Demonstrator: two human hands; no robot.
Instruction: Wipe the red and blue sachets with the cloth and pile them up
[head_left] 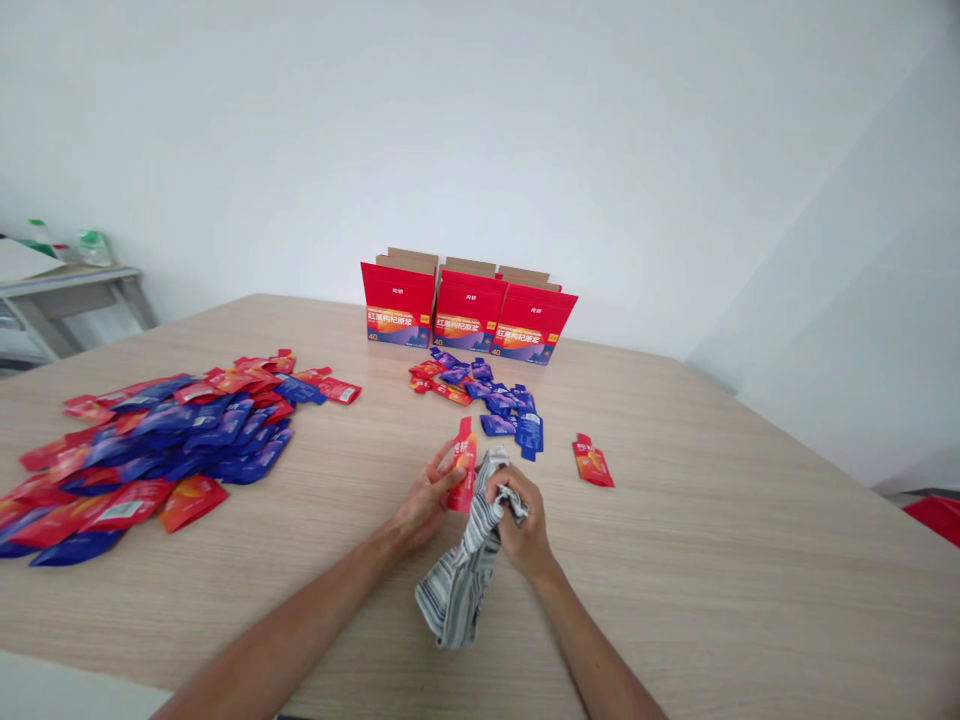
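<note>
My L hand (429, 508) pinches red pouch (464, 462), long axis running away from me. My R hand (526, 528) clutches striped cloth (457, 592) just R of pouch; touching or not, can't tell. Sachet pile (225, 425) well off L, boxes (471, 310) at back; room R on table (720, 580), nr side of lone sachet (592, 462).

1. A plain white wall (450, 120) fills the background.
2. At right, a faint diagonal edge (817, 195) runs down it; whether corner or shadow is unclear.
3. A broad table (712, 580) with pale wood grain stands before the wall.
4. At far left stands a grey-framed desk (60, 285).
5. The light is soft and even.
</note>
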